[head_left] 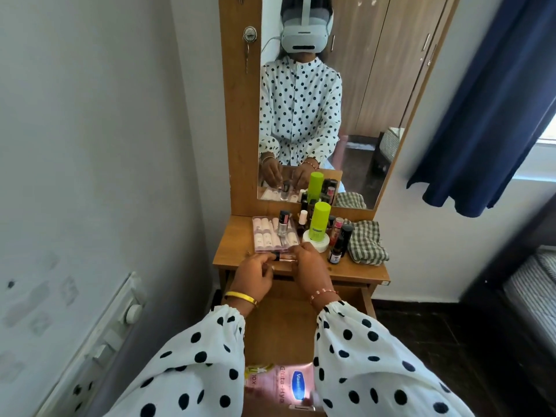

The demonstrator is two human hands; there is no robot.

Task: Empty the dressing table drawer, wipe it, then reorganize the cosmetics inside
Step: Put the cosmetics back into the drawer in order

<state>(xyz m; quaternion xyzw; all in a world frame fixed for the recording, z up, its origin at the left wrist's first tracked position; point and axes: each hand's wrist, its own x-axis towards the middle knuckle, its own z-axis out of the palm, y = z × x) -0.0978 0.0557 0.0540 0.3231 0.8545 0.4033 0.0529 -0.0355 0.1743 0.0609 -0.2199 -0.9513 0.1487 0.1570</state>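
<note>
Both my hands hold one small clear tube with a black cap above the front edge of the dressing table top. My left hand pinches its capped end and my right hand grips the other end. The open wooden drawer lies below my wrists, with a pink lotion bottle lying in its near end. On the table top stand a clear case of pale tubes, a glass bottle, a lime green bottle on a white jar and several small dark bottles.
A checked cloth lies crumpled at the right of the table top. The mirror rises behind the cosmetics. A wall with a switch panel stands close on the left. A dark blue curtain and a striped bed are at the right.
</note>
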